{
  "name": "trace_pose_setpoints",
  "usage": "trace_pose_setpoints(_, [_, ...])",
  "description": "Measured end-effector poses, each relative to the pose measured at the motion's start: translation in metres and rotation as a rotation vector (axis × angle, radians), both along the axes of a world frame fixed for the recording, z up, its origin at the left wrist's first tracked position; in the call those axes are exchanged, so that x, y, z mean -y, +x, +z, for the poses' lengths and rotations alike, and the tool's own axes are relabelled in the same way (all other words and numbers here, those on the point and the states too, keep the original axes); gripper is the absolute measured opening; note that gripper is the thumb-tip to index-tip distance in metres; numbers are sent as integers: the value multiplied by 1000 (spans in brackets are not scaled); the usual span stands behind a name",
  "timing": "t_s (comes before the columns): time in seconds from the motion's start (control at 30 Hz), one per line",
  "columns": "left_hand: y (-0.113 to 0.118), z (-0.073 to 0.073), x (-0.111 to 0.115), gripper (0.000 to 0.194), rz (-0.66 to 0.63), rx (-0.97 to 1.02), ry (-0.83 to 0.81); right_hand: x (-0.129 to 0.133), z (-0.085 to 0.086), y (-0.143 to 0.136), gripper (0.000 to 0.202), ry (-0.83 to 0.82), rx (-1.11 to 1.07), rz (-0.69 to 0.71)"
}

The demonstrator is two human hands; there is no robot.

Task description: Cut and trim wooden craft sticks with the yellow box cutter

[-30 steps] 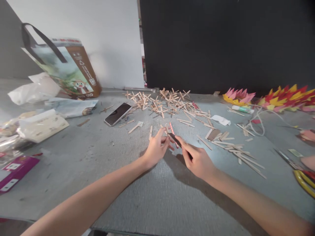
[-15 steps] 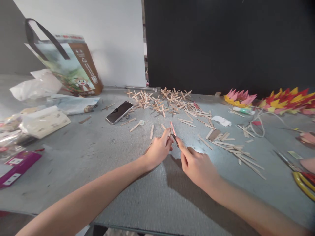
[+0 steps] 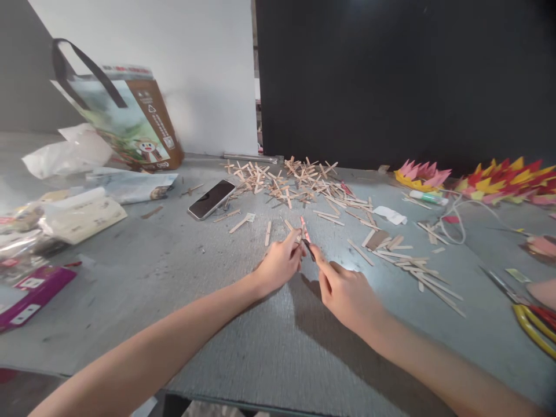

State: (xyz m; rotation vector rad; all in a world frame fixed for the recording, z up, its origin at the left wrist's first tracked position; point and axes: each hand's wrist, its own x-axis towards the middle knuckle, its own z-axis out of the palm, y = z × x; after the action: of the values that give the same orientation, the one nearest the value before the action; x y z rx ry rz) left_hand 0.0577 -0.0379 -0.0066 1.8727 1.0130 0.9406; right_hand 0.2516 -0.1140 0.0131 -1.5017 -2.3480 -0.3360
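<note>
At the middle of the table, my left hand (image 3: 280, 263) is closed in a pinch around a small wooden craft stick (image 3: 303, 229), mostly covered by the fingers. My right hand (image 3: 347, 292) is shut on a slim dark tool (image 3: 308, 249), index finger stretched along it; its tip meets the stick at the left fingertips. Whether it has a blade I cannot make out. Just beyond the fingertips shows a red-and-white patterned strip (image 3: 305, 227). Loose craft sticks (image 3: 268, 233) lie near the left hand, and a pile of crossed sticks (image 3: 289, 188) spreads farther back.
Left stand a phone (image 3: 212, 199), a carrier bag (image 3: 130, 121) and plastic packets (image 3: 82, 217). Right lie more loose sticks (image 3: 417, 266), a white paper scrap (image 3: 390, 215), a glue stick (image 3: 428, 197), a white cable (image 3: 460, 229), yellow-handled scissors (image 3: 527, 321) and paper crowns (image 3: 421, 174). Another person's hand (image 3: 545, 292) shows at the right edge.
The view has shifted very slightly. Both hands keep nearly the same place and grip, with the tool still against the stick.
</note>
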Motion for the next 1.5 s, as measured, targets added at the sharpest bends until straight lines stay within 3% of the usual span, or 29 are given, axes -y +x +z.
trace_pose_setpoints(0.3, [1, 1, 0, 25, -13, 40, -28, 0, 1, 3, 58, -52, -52, 14])
trace_pose_setpoints(0.53, [5, 8, -2, 58, -81, 349, -282, -7, -5, 4, 60, -52, -66, 16])
trace_pose_setpoints(0.67, [6, 12, -3, 57, -93, 438, -335, -8, -6, 4, 57, -19, -44, -21])
trace_pose_setpoints(0.83, [5, 9, -3, 52, -58, 391, -302, -6, -3, 2, 51, 20, 1, -42])
trace_pose_setpoints(1.07, [0, 5, -1, 50, -33, 91, -57, -3, 2, 2, 52, -2, 20, -48])
trace_pose_setpoints(1.3, [3, -3, -5, 50, -50, 179, -102, -4, 2, 1, 51, -64, -56, -37])
trace_pose_setpoints(1.5, [2, 0, -3, 48, -71, 204, -127, -5, 1, 3, 47, -121, -243, 13])
